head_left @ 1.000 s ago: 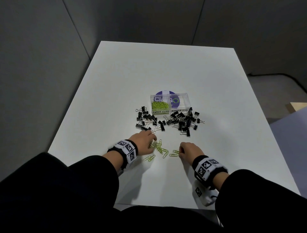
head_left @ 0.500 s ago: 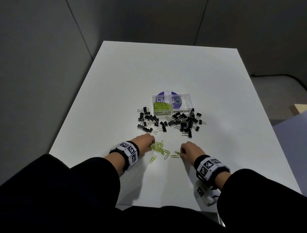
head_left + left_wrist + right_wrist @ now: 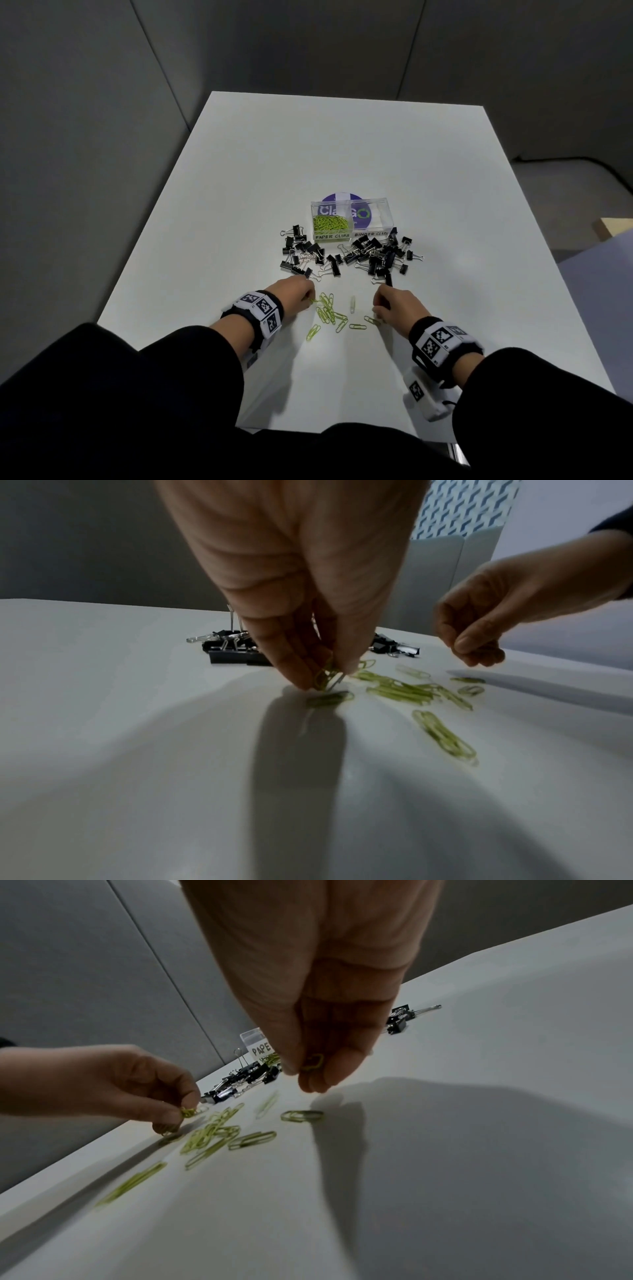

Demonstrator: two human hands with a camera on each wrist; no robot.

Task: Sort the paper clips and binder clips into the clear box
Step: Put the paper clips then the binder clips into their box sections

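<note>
Several green paper clips [image 3: 331, 313] lie loose on the white table [image 3: 342, 154] between my hands. My left hand [image 3: 297, 291] pinches a small bunch of green clips [image 3: 326, 675] at the left end of that scatter, fingertips almost on the table. My right hand [image 3: 394, 303] hovers just above the table at the right end and pinches a green paper clip [image 3: 313, 1062]. Beyond them lie many black binder clips [image 3: 346, 255]. Behind those stands the clear box [image 3: 351, 219]; its left compartment, labelled PAPER CLIPS, holds green clips, and the right one is labelled BINDER CLIPS.
A purple round sticker [image 3: 337, 198] shows behind and through the box. Grey partition walls [image 3: 85, 137] close the left and back sides. A white tagged device [image 3: 424, 397] hangs below my right wrist near the table's front edge.
My right hand has lifted off the table with a paper clip pinched in it. My left hand stays at the left end of the scatter and has gathered clips between its fingers.
</note>
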